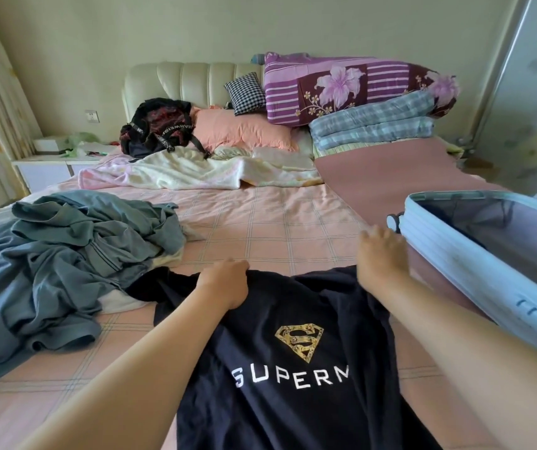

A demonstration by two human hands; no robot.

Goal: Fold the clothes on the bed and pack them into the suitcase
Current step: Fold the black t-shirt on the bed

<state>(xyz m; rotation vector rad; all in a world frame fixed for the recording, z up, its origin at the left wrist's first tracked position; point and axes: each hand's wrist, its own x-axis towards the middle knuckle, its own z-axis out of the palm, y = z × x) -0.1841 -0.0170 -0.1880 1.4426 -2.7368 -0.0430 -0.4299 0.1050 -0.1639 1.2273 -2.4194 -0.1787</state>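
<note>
A navy T-shirt (293,378) with a gold S emblem and white lettering lies spread face up on the pink checked bed (260,222) in front of me. My left hand (224,284) grips the shirt's far edge near the left shoulder, fingers curled into the cloth. My right hand (382,254) hovers with fingers spread over the far right corner of the shirt, blurred, next to the suitcase. An open light-blue suitcase (475,271) with a dark lining lies on the bed at the right. A heap of grey-blue clothes (65,261) sits at the left.
At the head of the bed lie a black backpack (159,128), a peach pillow (244,129), a checked cushion (246,92), folded quilts (358,89) and a crumpled pale blanket (195,170). A white nightstand (52,167) stands at the left.
</note>
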